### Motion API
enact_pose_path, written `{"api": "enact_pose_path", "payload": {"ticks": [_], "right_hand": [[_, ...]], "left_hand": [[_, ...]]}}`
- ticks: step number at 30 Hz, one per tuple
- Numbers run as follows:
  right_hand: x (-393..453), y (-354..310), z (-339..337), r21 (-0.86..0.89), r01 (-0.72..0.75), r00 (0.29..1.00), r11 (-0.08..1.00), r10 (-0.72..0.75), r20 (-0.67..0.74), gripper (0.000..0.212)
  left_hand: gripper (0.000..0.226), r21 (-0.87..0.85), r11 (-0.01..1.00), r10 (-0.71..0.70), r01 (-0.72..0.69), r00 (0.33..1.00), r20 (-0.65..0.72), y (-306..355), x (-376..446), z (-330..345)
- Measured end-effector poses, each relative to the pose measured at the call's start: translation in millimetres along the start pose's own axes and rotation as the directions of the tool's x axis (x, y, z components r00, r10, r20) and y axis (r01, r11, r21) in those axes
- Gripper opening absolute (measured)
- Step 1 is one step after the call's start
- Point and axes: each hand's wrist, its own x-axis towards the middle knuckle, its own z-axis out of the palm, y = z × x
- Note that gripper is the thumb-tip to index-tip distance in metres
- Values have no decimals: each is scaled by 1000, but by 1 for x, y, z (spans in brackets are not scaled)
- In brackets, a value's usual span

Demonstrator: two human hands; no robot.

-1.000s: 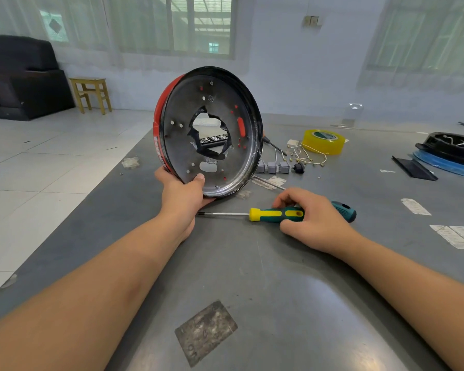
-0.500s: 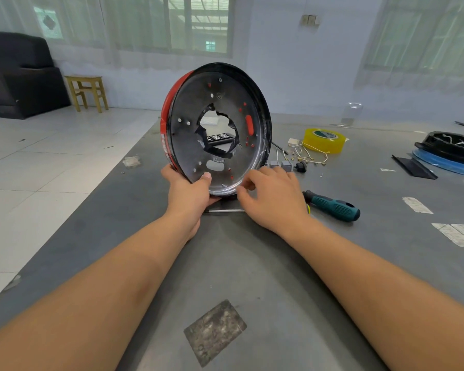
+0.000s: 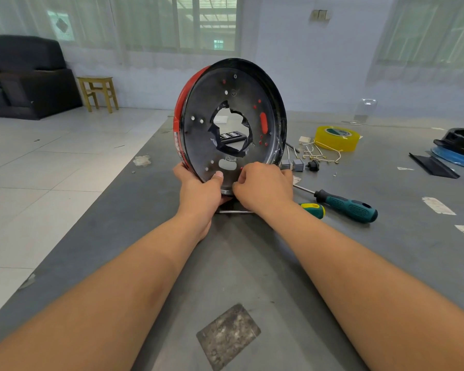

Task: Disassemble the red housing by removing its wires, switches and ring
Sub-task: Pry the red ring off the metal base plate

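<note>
**Clerk:** At the lower rim of the red housing (image 3: 178, 121), what do the fingers have?

**Checker:** Left hand (image 3: 200, 192): closed on the rim, thumb pressed flat to the dark inner plate (image 3: 198, 140), the other fingers hidden behind. Right hand (image 3: 264, 187): fingers curled and pinched together at the rim's bottom edge, touching the left thumb's side — what they pinch cannot be made out.

**Clerk:** Position of the housing?

**Checker:** Standing on edge on the grey table (image 3: 252, 263), plate facing the camera. Ragged central opening, small holes, one red oval slot at right. Red outer shell shows along the left edge with a strip of white print, too small to read.

**Clerk:** Items nearby?

**Checker:** One green-and-yellow screwdriver (image 3: 312, 210), lying under the right wrist, shaft running left beneath the hands. One teal-handled screwdriver (image 3: 346, 206), just right of it. Two small grey switches (image 3: 292, 164) and a black plug (image 3: 313, 165), loose on the table beside the housing. Loose wires (image 3: 320, 153) with yellowish ends — touching the roll of yellow tape (image 3: 336, 137), whose green core label is not legible.

**Clerk:** Further out?

**Checker:** Black part on a blue disc (image 3: 456, 153), far right. Wooden stool (image 3: 98, 92) and dark sofa (image 3: 24, 76), on the tiled floor at left.
</note>
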Motion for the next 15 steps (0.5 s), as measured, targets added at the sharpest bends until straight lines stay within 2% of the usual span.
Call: {"api": "enact_pose_path", "payload": {"ticks": [5, 8, 12, 15], "right_hand": [[-3, 2, -4, 62, 14, 1000, 998, -14, 4, 10], [-3, 10, -14, 202, -31, 999, 979, 37, -21, 4], [4, 40, -37, 394, -75, 993, 916, 103, -50, 12], [14, 78, -56, 505, -97, 987, 858, 148, -61, 9]], "left_hand": [[45, 20, 1000, 3, -3, 1000, 3, 1, -2, 0], [43, 30, 1000, 6, -6, 1000, 6, 2, -2, -1], [43, 22, 1000, -2, 2, 1000, 15, 4, -2, 0], [44, 19, 1000, -9, 9, 1000, 17, 5, -2, 0]]}}
